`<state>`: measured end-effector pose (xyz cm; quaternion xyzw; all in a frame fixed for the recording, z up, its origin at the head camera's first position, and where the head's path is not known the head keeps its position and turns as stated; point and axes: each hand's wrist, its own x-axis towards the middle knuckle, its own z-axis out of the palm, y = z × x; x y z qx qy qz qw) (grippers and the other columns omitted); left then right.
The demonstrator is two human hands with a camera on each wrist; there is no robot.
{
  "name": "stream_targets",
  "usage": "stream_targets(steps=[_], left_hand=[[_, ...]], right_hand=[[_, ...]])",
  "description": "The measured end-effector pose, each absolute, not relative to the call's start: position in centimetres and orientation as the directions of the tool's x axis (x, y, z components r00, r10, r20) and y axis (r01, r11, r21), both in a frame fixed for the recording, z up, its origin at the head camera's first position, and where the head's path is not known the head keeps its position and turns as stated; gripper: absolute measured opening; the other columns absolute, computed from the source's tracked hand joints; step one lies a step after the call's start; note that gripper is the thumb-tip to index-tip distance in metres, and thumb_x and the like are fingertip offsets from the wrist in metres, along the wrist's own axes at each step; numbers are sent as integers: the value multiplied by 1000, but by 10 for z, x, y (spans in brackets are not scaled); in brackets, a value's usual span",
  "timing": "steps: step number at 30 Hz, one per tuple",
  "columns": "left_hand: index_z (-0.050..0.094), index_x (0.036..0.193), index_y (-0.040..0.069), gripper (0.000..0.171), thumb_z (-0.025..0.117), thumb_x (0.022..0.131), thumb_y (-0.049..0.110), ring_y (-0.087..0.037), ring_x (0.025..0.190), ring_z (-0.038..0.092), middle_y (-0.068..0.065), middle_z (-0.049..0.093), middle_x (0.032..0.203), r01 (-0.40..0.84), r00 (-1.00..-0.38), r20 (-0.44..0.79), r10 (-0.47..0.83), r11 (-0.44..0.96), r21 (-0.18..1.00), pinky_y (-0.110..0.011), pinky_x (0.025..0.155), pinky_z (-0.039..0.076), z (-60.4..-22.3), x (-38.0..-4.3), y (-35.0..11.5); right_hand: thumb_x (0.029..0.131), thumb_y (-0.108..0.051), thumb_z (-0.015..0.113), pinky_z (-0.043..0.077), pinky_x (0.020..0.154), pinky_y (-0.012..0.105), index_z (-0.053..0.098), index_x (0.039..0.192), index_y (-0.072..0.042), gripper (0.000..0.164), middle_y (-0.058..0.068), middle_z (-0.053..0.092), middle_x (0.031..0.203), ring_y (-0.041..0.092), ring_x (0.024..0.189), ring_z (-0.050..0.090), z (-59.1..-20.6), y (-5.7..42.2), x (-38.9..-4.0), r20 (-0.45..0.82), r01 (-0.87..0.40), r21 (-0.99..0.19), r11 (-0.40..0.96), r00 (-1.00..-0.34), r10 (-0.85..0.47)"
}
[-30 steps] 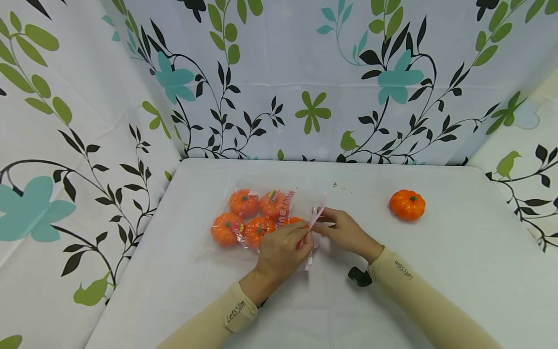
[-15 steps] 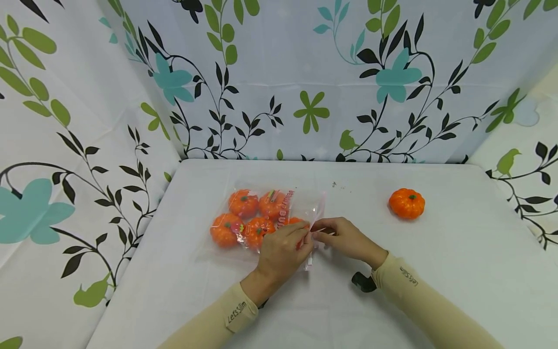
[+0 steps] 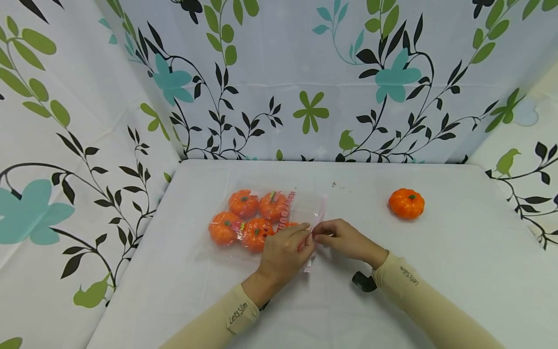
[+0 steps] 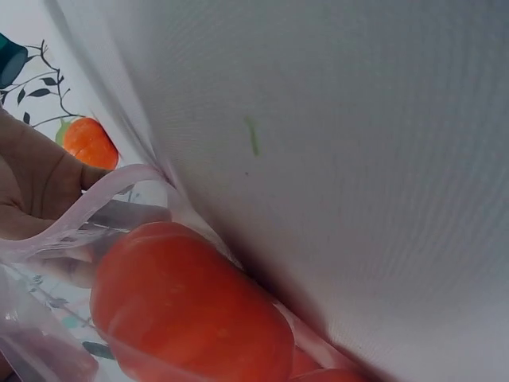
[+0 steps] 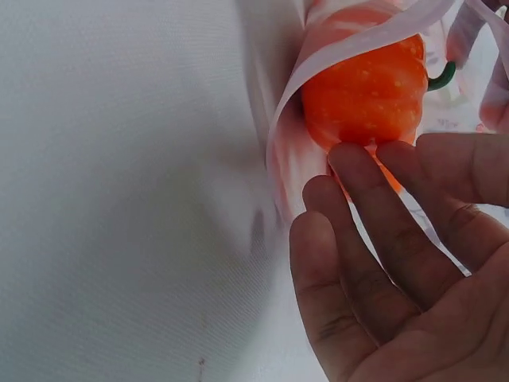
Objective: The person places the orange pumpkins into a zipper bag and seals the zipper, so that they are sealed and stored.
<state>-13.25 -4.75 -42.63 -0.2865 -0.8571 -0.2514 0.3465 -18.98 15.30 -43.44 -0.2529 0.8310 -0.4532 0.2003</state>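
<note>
A clear plastic zip bag (image 3: 307, 206) with pink lettering and a pinkish rim lies flat, holding several small orange toy pumpkins (image 3: 244, 203). My left hand (image 3: 281, 254) pinches the rim at the bag's mouth, on its right side. Right beside those fingertips is my right hand (image 3: 346, 240), its fingers at the mouth. In the right wrist view the right hand's fingers (image 5: 382, 215) extend loosely against the mouth, close to a pumpkin (image 5: 366, 95) with a green stem. The left wrist view shows the rim (image 4: 119, 183) bowed open above a pumpkin (image 4: 191, 306).
A single orange pumpkin (image 3: 407, 203) sits outside the bag, at the back right of the white-covered table (image 3: 457, 242). Patterned cloth (image 3: 279, 58) hangs behind and at both sides. A dark camera piece (image 3: 364, 281) hangs below the right wrist.
My right hand has moved down along the bag's mouth to beside the left fingertips. The rim's far corner has settled outward. The left hand and the bagged pumpkins have shifted only slightly.
</note>
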Motion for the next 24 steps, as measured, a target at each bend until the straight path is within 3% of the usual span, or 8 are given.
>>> stream_targets(steps=[7,12,19,24], left_hand=[[80,89,2,10,78,80,7,-18,87,75,-9,77,98,664,-591,744,310,711,231,-27,73,59,-426,-134,-48],[80,93,0,14,77,80,6,-20,87,76,-11,77,98,678,-587,750,307,693,247,-27,74,59,-425,-135,-49],[79,94,-1,15,79,80,5,-22,89,75,-12,77,99,675,-612,736,287,674,299,-26,72,59,-423,-137,-50],[79,92,-1,13,78,81,5,-21,88,75,-11,77,98,672,-613,742,272,673,309,-25,70,59,-422,-139,-49]], right_hand=[[101,-17,59,52,97,47,69,125,-3,30,6,71,119,22,108,65,-433,158,-189,-101,-252,-854,456,-778,-620],[99,-18,63,52,98,46,67,130,-3,34,7,69,125,25,116,64,-426,173,-187,-85,-258,-839,479,-808,-583],[90,-20,78,56,91,43,69,126,-9,39,6,70,122,22,108,66,-401,211,-187,52,-284,-762,581,-922,-383],[85,-18,83,48,100,54,56,142,-8,64,11,61,136,32,122,57,-384,240,-191,220,-301,-692,656,-954,-206]])
